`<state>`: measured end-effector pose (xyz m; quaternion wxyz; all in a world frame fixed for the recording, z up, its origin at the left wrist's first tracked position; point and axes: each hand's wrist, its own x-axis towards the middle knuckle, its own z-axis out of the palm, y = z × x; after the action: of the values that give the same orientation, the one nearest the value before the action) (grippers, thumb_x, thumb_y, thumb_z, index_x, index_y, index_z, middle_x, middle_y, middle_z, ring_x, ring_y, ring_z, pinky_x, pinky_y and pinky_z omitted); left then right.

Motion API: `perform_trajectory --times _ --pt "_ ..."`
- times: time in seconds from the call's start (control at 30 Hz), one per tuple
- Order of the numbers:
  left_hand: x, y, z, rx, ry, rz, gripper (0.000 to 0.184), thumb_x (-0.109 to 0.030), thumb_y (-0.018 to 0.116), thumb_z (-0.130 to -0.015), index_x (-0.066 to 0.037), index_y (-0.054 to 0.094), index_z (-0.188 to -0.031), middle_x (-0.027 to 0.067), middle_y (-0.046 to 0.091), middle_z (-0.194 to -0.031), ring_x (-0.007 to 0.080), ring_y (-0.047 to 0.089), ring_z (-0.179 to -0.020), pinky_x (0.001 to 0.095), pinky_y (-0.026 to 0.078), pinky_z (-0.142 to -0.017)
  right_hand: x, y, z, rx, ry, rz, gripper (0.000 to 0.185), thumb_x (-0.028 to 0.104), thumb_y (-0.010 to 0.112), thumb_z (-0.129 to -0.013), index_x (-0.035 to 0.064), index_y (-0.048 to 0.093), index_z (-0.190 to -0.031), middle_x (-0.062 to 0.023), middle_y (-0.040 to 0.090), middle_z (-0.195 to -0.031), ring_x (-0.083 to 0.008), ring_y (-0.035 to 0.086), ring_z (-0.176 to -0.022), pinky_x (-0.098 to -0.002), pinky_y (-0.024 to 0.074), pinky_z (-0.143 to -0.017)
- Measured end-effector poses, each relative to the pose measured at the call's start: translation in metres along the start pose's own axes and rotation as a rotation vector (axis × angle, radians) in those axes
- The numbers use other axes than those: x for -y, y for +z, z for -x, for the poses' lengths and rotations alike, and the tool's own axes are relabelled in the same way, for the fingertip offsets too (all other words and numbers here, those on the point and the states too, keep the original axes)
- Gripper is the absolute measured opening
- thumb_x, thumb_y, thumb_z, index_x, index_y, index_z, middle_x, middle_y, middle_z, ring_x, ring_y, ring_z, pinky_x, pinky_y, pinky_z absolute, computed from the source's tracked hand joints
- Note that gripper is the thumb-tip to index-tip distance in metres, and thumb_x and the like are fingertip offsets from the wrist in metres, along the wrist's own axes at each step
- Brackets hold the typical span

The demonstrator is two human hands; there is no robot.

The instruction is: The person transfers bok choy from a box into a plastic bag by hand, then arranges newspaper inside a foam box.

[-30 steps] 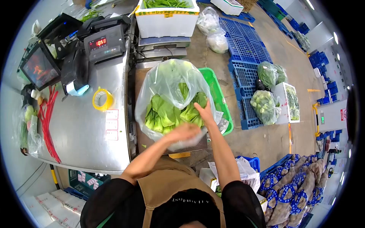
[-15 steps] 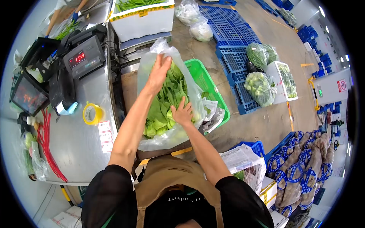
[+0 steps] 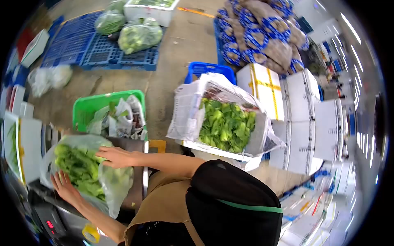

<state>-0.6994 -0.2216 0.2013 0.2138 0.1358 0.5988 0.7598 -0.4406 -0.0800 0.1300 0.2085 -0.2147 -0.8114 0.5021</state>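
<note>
A clear plastic bag [image 3: 117,186] full of leafy green vegetables [image 3: 80,166] lies opened out at the lower left. My left hand [image 3: 65,186] rests along its near left side, fingers spread over the leaves and the plastic. On the other side, my right hand [image 3: 116,157] lies with fingers stretched across the greens next to a fold of the bag. Neither hand is closed around anything. Just beyond the bag stands a green crate [image 3: 88,104] holding newspaper and some leaves.
A newspaper-lined white box [image 3: 186,108] of greens stands to the right, with a blue crate [image 3: 211,69] behind it. White cartons [image 3: 301,119] are stacked farther right. Blue pallets [image 3: 74,39] and net sacks [image 3: 266,35] lie beyond. A scale display [image 3: 50,224] and yellow tape roll [image 3: 90,233] are lower left.
My view has turned to the right, bringing the newspaper-lined box and cartons into fuller view. My left hand has opened more, its fingers now spread. My right hand is still on the greens.
</note>
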Motion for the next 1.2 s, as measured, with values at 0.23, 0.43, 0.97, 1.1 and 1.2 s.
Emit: perform_trajectory --times 0.23,0.43,0.97,1.1,1.2 --pt "0.064 0.150 0.136 0.096 -0.097 -0.224 0.037 -0.013 0.056 -0.093 0.001 0.047 -0.127 0.0095 0.060 -0.098 0.0148 0.056 -0.080 0.0290 0.047 -0.076 -0.161 -0.185 0.239 -0.960 0.401 0.378 0.037 0.012 0.067 -0.076 0.0018 0.057 -0.110 -0.0186 0.057 -0.109 -0.0353 0.055 -0.103 -0.0416 0.0439 -0.090" --pt "0.148 0.311 0.273 0.811 -0.536 -0.420 0.023 -0.010 0.057 -0.091 -0.002 0.059 -0.112 0.0067 0.062 -0.092 0.0133 0.060 -0.077 0.0250 0.049 -0.071 -0.286 -0.288 0.468 -1.090 1.448 0.506 0.060 0.026 0.068 -0.080 -0.0024 0.045 -0.127 -0.0257 0.046 -0.120 -0.0405 0.048 -0.107 -0.0471 0.0428 -0.090" --pt "0.515 0.586 0.577 1.863 0.632 -0.712 0.039 -0.016 0.064 -0.083 -0.001 0.052 -0.117 0.0161 0.054 -0.116 0.0337 0.051 -0.111 0.0495 0.037 -0.096 -0.394 -0.372 0.612 -1.451 2.013 0.216 0.073 0.036 0.078 -0.068 0.0019 0.045 -0.124 -0.0257 0.051 -0.126 -0.0437 0.051 -0.112 -0.0545 0.0401 -0.094" --pt "0.550 0.562 0.578 1.769 0.784 -1.216 0.046 -0.015 0.066 -0.079 -0.001 0.051 -0.120 0.0182 0.055 -0.112 0.0325 0.053 -0.106 0.0515 0.036 -0.091 -0.380 -0.373 0.627 -1.519 1.858 0.320 0.046 0.022 0.070 -0.068 0.0001 0.059 -0.108 -0.0276 0.063 -0.101 -0.0450 0.060 -0.096 -0.0506 0.0467 -0.085" --pt "0.540 0.567 0.571 1.867 0.573 -1.345 0.048 -0.015 0.069 -0.077 -0.001 0.054 -0.121 0.0157 0.055 -0.110 0.0314 0.053 -0.104 0.0478 0.039 -0.084 -0.351 -0.388 0.624 -1.611 1.710 0.412 0.027 0.013 0.067 -0.069 -0.0050 0.065 -0.090 -0.0223 0.065 -0.081 -0.0385 0.064 -0.079 -0.0426 0.0501 -0.075"
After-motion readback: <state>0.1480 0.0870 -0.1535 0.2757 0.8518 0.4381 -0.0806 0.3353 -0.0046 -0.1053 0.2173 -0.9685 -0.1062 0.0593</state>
